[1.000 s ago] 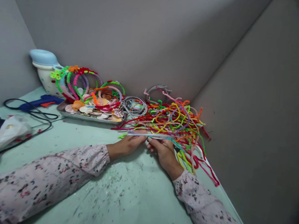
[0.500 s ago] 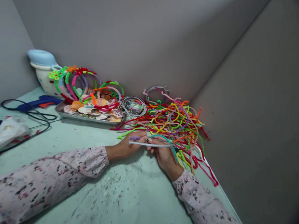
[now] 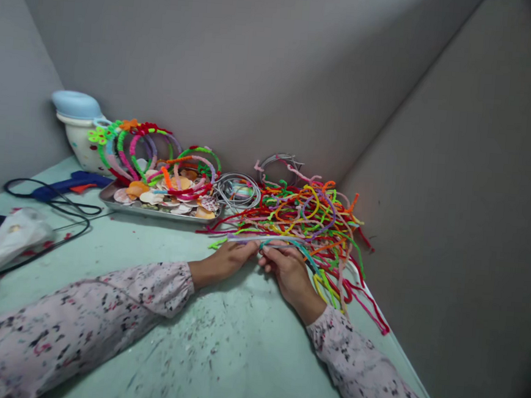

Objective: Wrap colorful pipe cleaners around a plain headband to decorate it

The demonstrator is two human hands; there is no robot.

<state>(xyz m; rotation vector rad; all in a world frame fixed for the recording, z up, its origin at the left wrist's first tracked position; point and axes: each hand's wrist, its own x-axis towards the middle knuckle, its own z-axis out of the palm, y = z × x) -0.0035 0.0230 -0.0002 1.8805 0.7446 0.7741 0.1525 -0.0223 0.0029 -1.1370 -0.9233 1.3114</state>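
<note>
Both my hands meet at the near edge of a heap of coloured pipe cleaners on the pale green table. My left hand pinches one end of a thin grey headband that carries a short purple wrap. My right hand grips the same headband further right, together with a teal pipe cleaner that trails off to the right. The headband lies nearly flat between the two hands.
A metal tray of shells with several wrapped headbands stands at the back left, before a white jar with a blue lid. A blue glue gun, black cable, plastic bag and bare grey headbands lie around.
The headband was tilted up with its arc showing half a second ago; now it lies flatter and a little higher between my hands. The hands have barely shifted.
</note>
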